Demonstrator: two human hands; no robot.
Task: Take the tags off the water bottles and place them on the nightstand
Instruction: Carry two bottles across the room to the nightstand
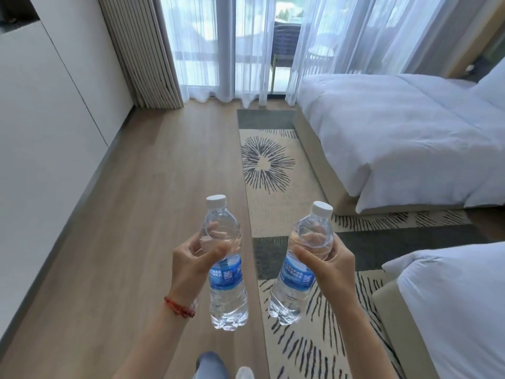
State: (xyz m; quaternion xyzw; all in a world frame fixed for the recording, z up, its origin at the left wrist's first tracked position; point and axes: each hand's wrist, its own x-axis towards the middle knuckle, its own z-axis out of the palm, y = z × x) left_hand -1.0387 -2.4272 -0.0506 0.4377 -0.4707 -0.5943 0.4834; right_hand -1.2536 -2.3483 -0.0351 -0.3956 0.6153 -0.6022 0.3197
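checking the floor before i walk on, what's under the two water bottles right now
Nothing supports them: the left hand grips one bottle, the right hand the other. Below lie wood floor and patterned rug; the bottles hide small patches.

Left hand (191, 265) and right hand (332, 269) each grip a capped water bottle (225, 272) (299, 265) above wooden floor (131, 214).

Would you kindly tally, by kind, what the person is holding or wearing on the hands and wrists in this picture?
Clear plastic water bottles with blue labels and white caps: 2, one gripped by the left hand at, one by the right hand at
Red string bracelet, left wrist: 1
Total: 3
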